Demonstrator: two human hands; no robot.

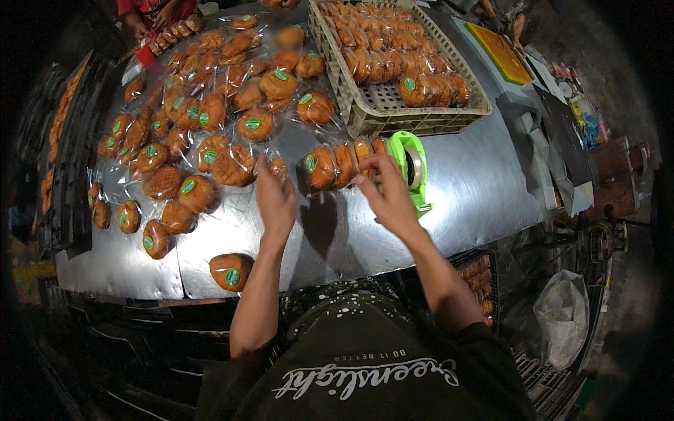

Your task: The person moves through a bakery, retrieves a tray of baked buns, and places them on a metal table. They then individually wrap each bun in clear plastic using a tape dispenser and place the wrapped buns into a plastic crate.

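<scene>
A row of buns in clear plastic wrap (337, 167) lies on the metal table, beside a bright green tape dispenser (412, 171) with a roll of clear tape. The fingers of my right hand (387, 192) touch the near side of the row at its right end; whether they grip it cannot be told. My left hand (276, 197) is raised at the right edge of the scattered wrapped buns (234, 164), next to a small bun in film; its hold is unclear. Many of the buns bear green stickers. One stickered bun (230, 272) lies alone at the near edge.
Beyond the row stands a plastic crate (421, 122) with rows of packed buns. Dark stacked trays (68, 173) are at the left. A yellow slab (499, 52) and cardboard pieces (561, 152) lie at the right. People's hands show at the far side.
</scene>
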